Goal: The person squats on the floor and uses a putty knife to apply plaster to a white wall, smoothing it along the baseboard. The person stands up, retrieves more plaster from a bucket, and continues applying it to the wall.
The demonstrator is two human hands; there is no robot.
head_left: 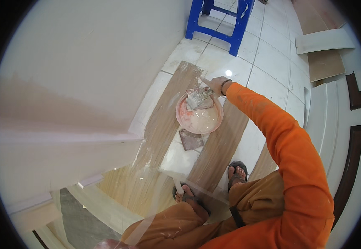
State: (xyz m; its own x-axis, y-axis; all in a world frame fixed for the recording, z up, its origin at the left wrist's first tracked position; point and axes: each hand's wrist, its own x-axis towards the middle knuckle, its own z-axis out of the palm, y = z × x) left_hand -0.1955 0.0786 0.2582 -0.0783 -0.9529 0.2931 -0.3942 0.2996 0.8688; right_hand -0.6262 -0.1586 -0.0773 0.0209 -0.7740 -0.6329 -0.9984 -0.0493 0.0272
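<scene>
My right hand [217, 85], at the end of an orange sleeve, reaches out to the far rim of a round pink bowl [184, 117] of white putty on the floor. Its fingers close on the end of putty-smeared putty knives [199, 99] that lie across the bowl's top. Only a sliver of my left hand [105, 245] shows at the bottom edge, beside a pale thin strip [155, 211] that runs up toward my feet. Whether it holds the strip is hidden.
The bowl sits on wood-grain boards [168, 112] laid on white floor tiles, with a small dark scraper blade [190, 140] below it. A large white panel [85, 70] fills the left. A blue plastic stool [222, 20] stands behind. White and brown trim pieces [325, 41] lie at right.
</scene>
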